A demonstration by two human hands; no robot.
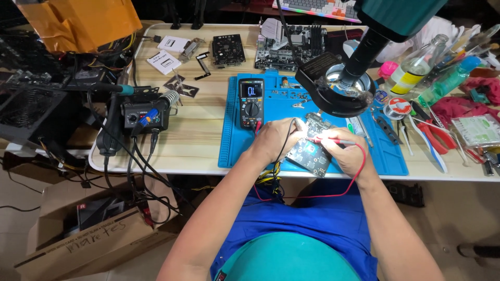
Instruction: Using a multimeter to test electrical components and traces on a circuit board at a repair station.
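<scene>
Sitting at a long wooden table (208,145), a person in a blue shirt works with both hands under a bright light. A blue mat (388,156) lies on the table in front of them. A big magnifier lamp (344,91) on a dark arm hangs just above the mat and shines down on the hands.

To the left on the table sits a black soldering box (143,115) with many dark wires running off the edge. At the back lie two green and black computer boards (291,44). On the right side are bottles (416,65), red pliers (435,136) and other small tools.

A black meter (251,102) with a round dial stands on the mat, near the left hand (272,139). A dark little circuit board (311,152) lies on the mat between the two hands, right under the lamp.

The left hand is closed around a black probe (292,125) and presses its tip down on the board. The right hand (350,155) pinches a red probe (330,140) between thumb and fingers, with its tip on the board too. A red wire (359,171) loops from the red probe down past the table edge.
</scene>
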